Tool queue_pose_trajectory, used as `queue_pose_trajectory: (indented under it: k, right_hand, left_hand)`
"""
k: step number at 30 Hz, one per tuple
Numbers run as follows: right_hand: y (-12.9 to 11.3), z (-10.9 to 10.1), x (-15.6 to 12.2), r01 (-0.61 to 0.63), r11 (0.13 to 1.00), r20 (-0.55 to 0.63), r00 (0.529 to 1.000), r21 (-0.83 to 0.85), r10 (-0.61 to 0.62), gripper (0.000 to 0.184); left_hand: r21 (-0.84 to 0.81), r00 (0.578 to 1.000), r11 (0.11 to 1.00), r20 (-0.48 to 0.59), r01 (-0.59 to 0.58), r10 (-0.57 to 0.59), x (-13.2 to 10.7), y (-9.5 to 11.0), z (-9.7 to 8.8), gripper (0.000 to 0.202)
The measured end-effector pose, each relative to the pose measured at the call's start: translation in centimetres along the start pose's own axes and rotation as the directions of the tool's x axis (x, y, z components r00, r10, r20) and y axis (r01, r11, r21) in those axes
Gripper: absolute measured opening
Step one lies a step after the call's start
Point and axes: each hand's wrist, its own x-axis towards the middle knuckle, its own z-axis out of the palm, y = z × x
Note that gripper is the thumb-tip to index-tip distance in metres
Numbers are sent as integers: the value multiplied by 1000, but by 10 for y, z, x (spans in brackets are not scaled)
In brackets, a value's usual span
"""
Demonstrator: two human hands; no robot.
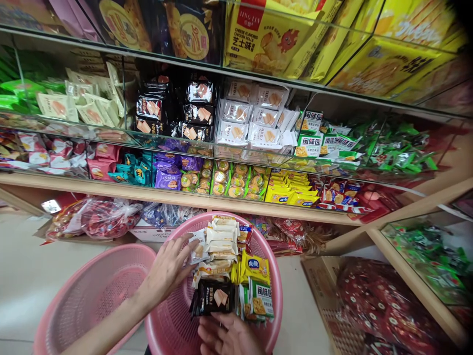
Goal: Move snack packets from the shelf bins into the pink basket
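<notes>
1. Right at the near side, a glossy black packet (212, 297) lies just above the right grip (231, 333), whose fingers are apart and slightly curled, palm turned up (contact is hard to tell).
2. Slightly farther, a white packet (197, 246) sits by the left grip (168, 266); that forearm slants in from lower left, its fingers spread, back of the hand upward.
3. Around these, a round pink plastic basket (278, 296) holds crinkled cream packets (221, 241) stacked in a column, beside shiny yellow packets (254, 268).
4. Beyond, glass-fronted shelves (240, 203) with a pale wooden edge carry packaged snacks.
</notes>
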Motion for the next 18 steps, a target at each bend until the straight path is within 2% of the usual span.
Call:
queue_pose_trajectory:
  k: [7,13,18]
  right_hand:
    - [-1,0,0,-17,1000,31,999,26,16,18]
    - [-3,3,-1,-26,999,38,999,34,25,17]
    - [-4,6,-3,-22,1000,-2,1000,15,22,19]
  left_hand:
    - [-87,998,996,54,-6,11,-2,-7,-4,44]
    - [-93,992,995,117,-27,37,0,-9,-4,45]
    - [-20,997,997,20,-70,70,2,-1,-9,46]
